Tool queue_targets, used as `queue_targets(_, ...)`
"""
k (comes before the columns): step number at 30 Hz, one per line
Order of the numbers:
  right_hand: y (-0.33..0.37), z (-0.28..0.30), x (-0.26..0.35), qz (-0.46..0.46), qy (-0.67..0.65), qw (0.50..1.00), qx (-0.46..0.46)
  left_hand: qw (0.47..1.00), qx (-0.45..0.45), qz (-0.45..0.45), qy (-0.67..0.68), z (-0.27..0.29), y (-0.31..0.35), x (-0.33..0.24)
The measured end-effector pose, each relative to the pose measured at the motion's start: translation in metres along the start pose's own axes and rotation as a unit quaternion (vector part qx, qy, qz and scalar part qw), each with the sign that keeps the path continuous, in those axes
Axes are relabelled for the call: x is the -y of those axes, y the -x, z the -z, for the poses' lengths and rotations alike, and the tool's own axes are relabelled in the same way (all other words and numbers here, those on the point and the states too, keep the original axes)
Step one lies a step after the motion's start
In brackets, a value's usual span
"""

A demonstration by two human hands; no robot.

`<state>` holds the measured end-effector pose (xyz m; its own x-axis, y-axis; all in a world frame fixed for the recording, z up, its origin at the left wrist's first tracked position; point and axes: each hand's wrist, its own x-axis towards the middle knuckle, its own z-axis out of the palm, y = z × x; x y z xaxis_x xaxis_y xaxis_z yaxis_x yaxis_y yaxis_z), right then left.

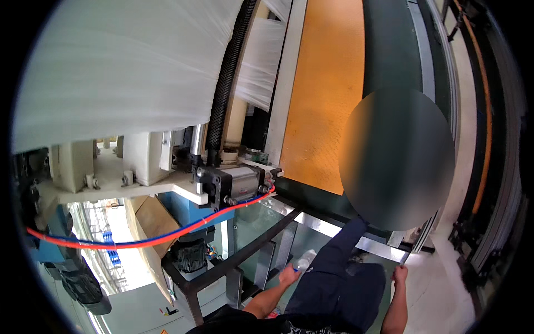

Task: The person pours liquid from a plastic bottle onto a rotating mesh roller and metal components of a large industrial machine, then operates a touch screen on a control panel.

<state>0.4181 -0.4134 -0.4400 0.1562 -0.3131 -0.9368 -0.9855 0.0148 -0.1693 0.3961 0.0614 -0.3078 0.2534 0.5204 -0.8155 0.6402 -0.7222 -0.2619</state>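
My left hand (289,274) is closed around the capped end of a clear plastic bottle (306,259), beside my dark trouser leg. A bit of blue shows at the bottle's neck by my fingers. Over on the right, my right hand (400,274) is closed at the lower end of a thin dark piece (405,258) by the machine's metal edge. What exactly that hand grips is too small to make out. One of my legs (345,245) reaches forward to the dark green machine bed, its end hidden by a blurred oval.
An orange panel (322,100) runs along the dark green bed. White film (117,67) hangs at the upper left beside a black textured roller (227,78). A pneumatic cylinder (239,183) with red and blue hoses (183,230) juts out. A dark metal railing (245,256) stands left of me.
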Motion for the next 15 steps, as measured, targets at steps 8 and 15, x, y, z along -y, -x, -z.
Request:
queue_targets(8,-0.057,-0.055,0.292,0.241,0.007,0.97,0.015,0.996,-0.065,-0.018,0.059,0.118,-0.05,-0.12)
queue_targets(15,-0.106,-0.059,0.429,0.221,0.048,0.974,0.032,0.993,-0.077,0.047,0.071,0.211,-0.065,-0.21)
